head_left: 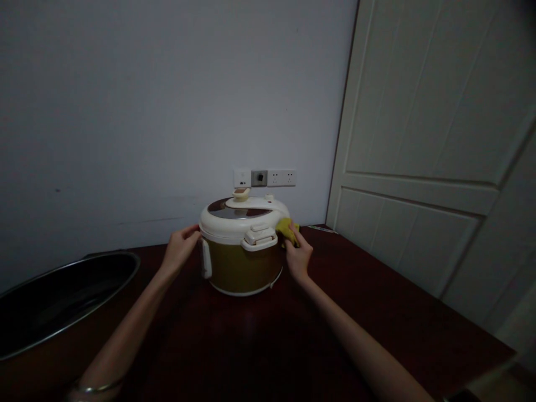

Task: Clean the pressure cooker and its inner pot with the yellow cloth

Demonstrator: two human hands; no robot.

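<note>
Where the cooker (237,271) stands: upright on the table (251,346), mid-view, 12 o'clock being toward the wall (167,100).
Writing on the cooker: any print is too small and dark to read.
Cooker's axis: round body, axis vertical; the white front handle (259,238) points to about 5 o'clock, the pale side panel (206,259) to 8.
Lid (221,226): seated on the body, knob (242,194) uppermost, its white band reaching toward 3 o'clock.
Left grip (181,245): fingertips touch the lid's rim at 9 o'clock; whether they clasp it, I cannot tell.
Right grip (300,258): closed on a yellow cloth (287,230), which lies against the cooker at 3 o'clock.
Open room: bare table at 6 o'clock, and more between 3 and 5, beyond the right forearm (343,335).
Table edges: far edge along the wall at 12 o'clock; right edge slanting from 1 to 4 beside the pale door (419,139).
Dark pot (50,357): at 8 o'clock, apart from the cooker, mouth upward, rim silvery.
Wall sockets (281,177): at 12 o'clock, above the table.
</note>
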